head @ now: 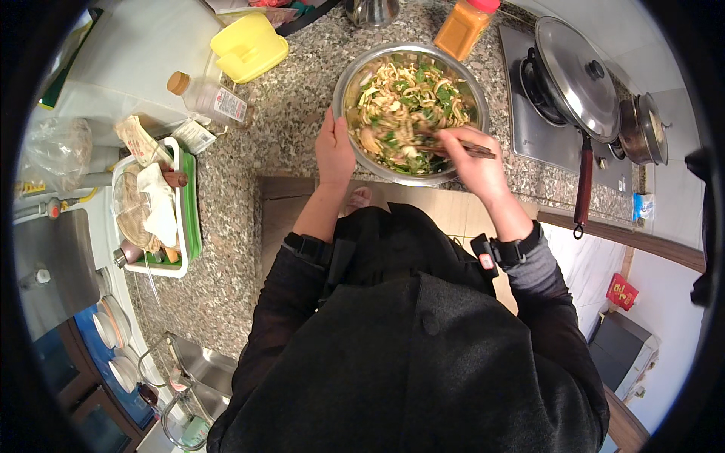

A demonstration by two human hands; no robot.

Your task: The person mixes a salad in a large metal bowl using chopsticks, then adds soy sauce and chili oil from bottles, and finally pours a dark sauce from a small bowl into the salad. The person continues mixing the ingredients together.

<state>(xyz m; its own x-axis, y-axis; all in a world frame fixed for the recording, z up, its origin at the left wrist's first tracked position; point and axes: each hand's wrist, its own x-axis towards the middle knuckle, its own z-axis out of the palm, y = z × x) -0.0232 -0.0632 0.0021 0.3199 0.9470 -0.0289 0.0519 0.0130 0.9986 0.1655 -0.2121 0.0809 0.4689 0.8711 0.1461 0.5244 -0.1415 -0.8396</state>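
A wide stainless steel mixing bowl (482, 102) stands at the counter's front edge, overhanging it slightly. Inside lies a mix of pale shredded food and green leaves (410, 107). My left hand (335, 150) grips the bowl's left rim, thumb on top and fingers along the outer wall. In my right hand (473, 161) is a pair of dark brown chopsticks (478, 150), reaching over the right rim. Their tips are down in the food, where motion blur hides them.
Behind the bowl stand a jar of orange powder (465, 28) and a yellow plastic container (250, 48). A clear bottle (215, 102) is to the left, near a green and white basket (192, 209) of utensils. At right, a lidded pan (578, 79) sits on the stove (532, 136), its handle jutting frontward.
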